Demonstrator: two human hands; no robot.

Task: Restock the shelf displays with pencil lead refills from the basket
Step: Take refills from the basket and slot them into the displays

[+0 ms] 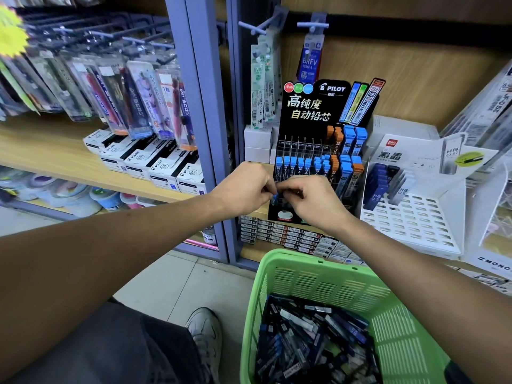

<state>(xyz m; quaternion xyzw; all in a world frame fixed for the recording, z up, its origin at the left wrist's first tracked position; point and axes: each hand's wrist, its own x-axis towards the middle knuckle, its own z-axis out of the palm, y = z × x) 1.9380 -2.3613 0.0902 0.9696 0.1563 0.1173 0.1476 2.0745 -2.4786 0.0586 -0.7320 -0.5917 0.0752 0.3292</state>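
Note:
A black Pilot lead display (318, 112) stands on the wooden shelf, its rows holding several blue-capped and orange-capped refill tubes. My left hand (246, 187) and my right hand (310, 199) meet at the display's front lower-left corner. Both pinch a small blue-capped lead refill tube (274, 197) between their fingertips, most of it hidden by the fingers. Below stands a green plastic basket (318, 275) with several dark refill tubes (313, 336) piled inside.
A white Deli lead display (410, 214) with blue and clear tubes sits right of the Pilot rack. Boxed leads line the shelf beneath. Hanging pen packs and Pilot boxes (149, 162) fill the left shelf past a blue-grey upright (205, 106). My shoe (205, 331) rests on the tiled floor.

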